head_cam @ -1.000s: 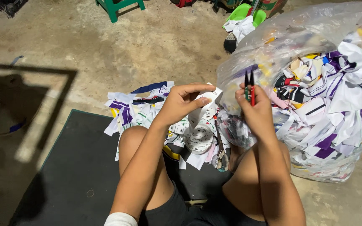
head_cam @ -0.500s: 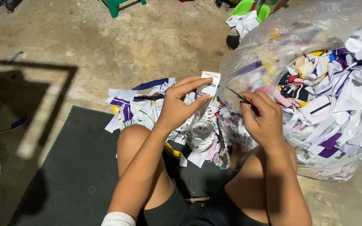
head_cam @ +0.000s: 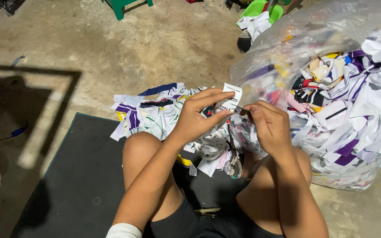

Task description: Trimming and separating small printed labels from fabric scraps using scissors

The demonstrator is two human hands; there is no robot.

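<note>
My left hand point(head_cam: 197, 117) pinches a small white cloth label point(head_cam: 231, 98) with dark print, holding it up over my knees. My right hand point(head_cam: 267, 125) grips a small pair of snips point(head_cam: 242, 109) whose thin tips touch the label's lower edge; the handles are hidden in my fist. Under both hands lies a pile of cloth scraps point(head_cam: 155, 117), white, purple and green, on the floor in front of my bent legs.
A large clear plastic bag point(head_cam: 331, 88) stuffed with coloured cloth scraps stands at my right. I sit on a black mat point(head_cam: 67, 185) on a concrete floor. A green stool point(head_cam: 126, 5) and a green dustpan with a brush point(head_cam: 256, 17) are farther away.
My right hand turned the red-handled snips down from upright and brought the tips to the label. My left hand raised the label slightly.
</note>
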